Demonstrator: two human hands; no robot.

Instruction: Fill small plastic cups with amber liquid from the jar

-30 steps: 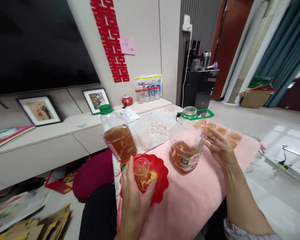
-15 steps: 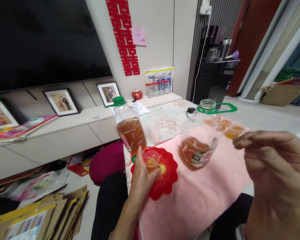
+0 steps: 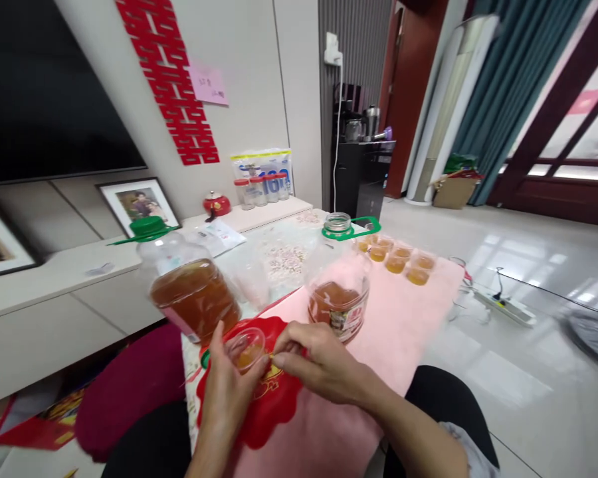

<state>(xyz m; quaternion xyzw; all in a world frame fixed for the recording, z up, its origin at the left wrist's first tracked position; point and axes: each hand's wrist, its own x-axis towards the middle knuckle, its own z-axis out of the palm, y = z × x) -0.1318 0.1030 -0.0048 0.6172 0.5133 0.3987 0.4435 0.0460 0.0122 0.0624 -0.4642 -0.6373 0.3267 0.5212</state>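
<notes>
Left hand (image 3: pixel 226 392) wrapped around a small clear plastic cup (image 3: pixel 246 348) holding a little amber liquid, tilted slightly, probably steadied over the red scalloped paper mat (image 3: pixel 272 401) to catch drips. Right hand (image 3: pixel 323 362) pinched narrow at the cup's rim, at 3 o'clock of it, fingertips touching its edge, seemingly gripping something too small to tell. Cup low and centre on the pink-clothed surface (image 3: pixel 403 312).

Two large clear plastic jugs of amber liquid: one green-capped jug (image 3: pixel 187 285) at 11 o'clock of the cup, one open jug with green handle ring (image 3: pixel 339 282) at 2 o'clock, uncapped presumably for pouring. About six filled small cups (image 3: pixel 397 255) clustered at the far end, near 1 o'clock, well apart from both hands, seemingly set aside as done.
</notes>
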